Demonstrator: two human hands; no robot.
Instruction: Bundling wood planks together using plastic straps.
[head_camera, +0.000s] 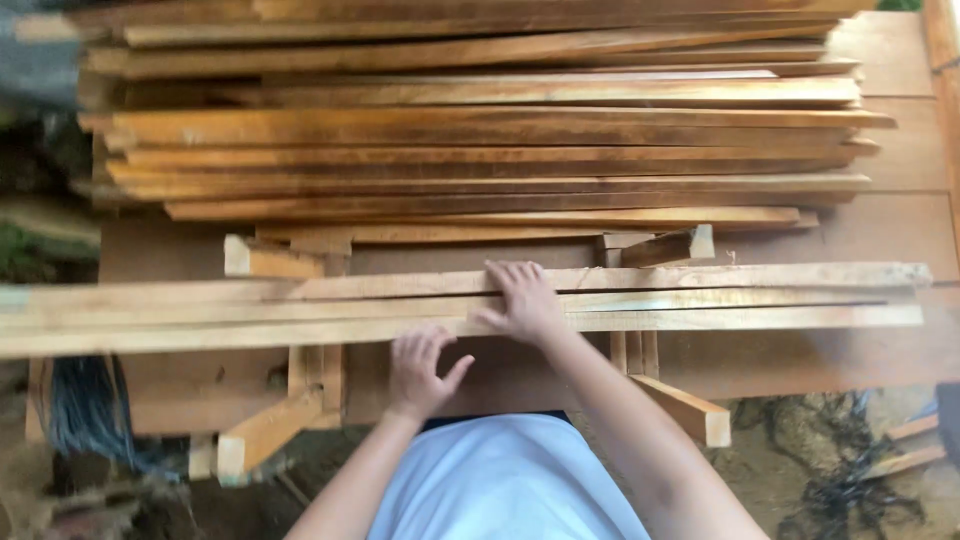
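Near the surface's (880, 240) front edge, the right hand (525, 300) presses flat, fingers spread, on the long slats (700, 295); the left hand (420, 370), loosely curled and holding nothing, touches their near edge. Aligning them works best with even pressure.

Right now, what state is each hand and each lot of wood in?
Left hand: fingers curled, at the near edge of the front slats.
Right hand: flat, palm down on the front slats.
Front slats: lying side by side across two wooden supports.
Stacked slats: piled in layers behind.
Wooden supports: under the slats.
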